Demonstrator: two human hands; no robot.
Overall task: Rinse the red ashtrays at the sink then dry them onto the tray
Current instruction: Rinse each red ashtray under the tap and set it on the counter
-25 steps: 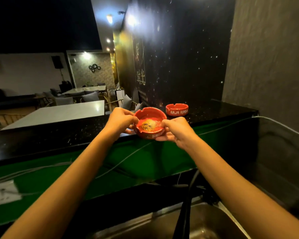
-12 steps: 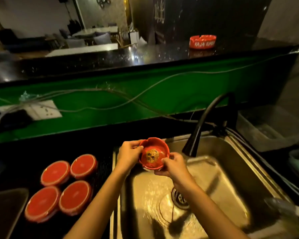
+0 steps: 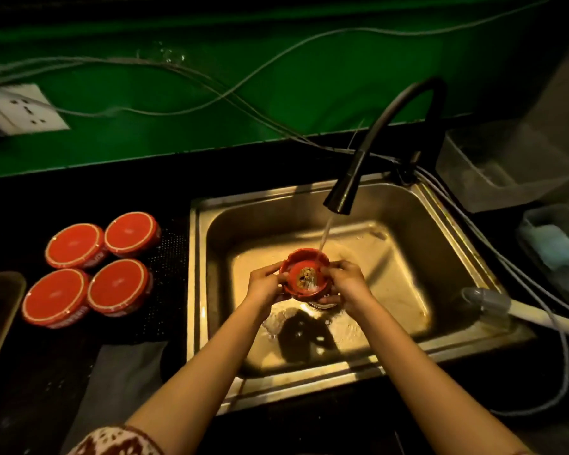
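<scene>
Four upturned ashtrays [image 3: 96, 266] sit on the table [image 3: 174, 192] left of the sink [image 3: 408, 205]; the faucet [image 3: 385, 126] rises behind it.

Dim scene; warm yellow light pools in the stainless steel sink [image 3: 408, 290], with glints and one dark shadow. Corners fall black; edges bow.

At centre you have a brushed-metal sink [image 3: 408, 205], wet and shiny; a matt black tap [image 3: 352, 172]; glossy red ashtrays [image 3: 89, 267] at left; a dark speckled bench [image 3: 174, 178].
</scene>
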